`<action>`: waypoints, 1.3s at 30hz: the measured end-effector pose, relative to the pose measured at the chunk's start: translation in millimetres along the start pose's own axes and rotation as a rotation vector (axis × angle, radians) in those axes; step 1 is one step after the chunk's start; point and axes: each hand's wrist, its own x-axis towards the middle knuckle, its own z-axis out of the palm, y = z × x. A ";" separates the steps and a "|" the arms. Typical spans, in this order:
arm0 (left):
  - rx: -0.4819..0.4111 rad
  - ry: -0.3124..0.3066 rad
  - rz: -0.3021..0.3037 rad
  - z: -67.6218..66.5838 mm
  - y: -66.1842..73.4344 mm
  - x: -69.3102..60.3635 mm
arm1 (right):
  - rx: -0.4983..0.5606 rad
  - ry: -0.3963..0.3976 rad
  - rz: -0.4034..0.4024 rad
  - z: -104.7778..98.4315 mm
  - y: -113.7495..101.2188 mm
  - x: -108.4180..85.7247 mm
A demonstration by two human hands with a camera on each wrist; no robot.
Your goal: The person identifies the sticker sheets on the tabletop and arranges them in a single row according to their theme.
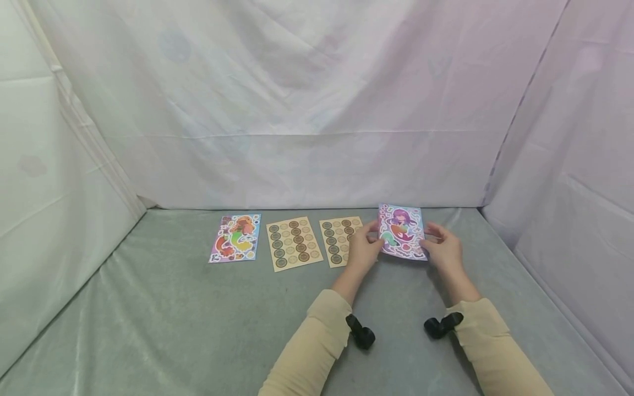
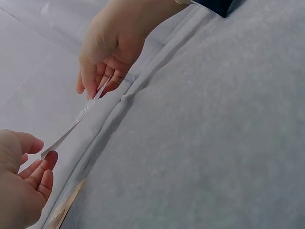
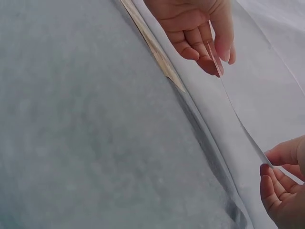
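A sticker sheet with a purple-haired mermaid (image 1: 402,232) is held up off the cloth at the right. My left hand (image 1: 365,245) pinches its left edge, thumb against fingers. On the opposite edge, my right hand (image 1: 442,250) does the same. From the left wrist view, the sheet (image 2: 78,119) appears nearly edge-on between the left hand (image 2: 24,183) and the right hand (image 2: 114,52). Edge-on again in the right wrist view, the sheet (image 3: 238,119) bends slightly; the right hand (image 3: 288,186) grips its lower end, the left hand (image 3: 195,28) its upper end.
Another mermaid sticker sheet (image 1: 235,238) lies at the far left of the grey cloth (image 1: 198,330). Two tan sheets of round stickers, one in the middle (image 1: 294,243) and one partly behind my left hand (image 1: 338,242), lie beside it. White curtains (image 1: 297,110) enclose the back and sides.
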 end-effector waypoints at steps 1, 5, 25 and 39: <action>-0.001 0.002 -0.001 -0.4 0.4 -0.1 | 0.002 -0.002 0.000 0.0 -0.8 -0.6; -0.029 0.012 -0.005 -2.0 0.8 0.6 | 0.023 -0.007 0.008 -0.9 -4.8 -3.2; -0.103 -0.008 -0.049 -21.9 9.1 3.2 | 0.089 -0.034 -0.054 -7.1 -23.5 -14.9; -0.099 -0.059 -0.007 -41.5 21.7 -1.8 | 0.134 -0.055 -0.061 -9.1 -37.9 -24.8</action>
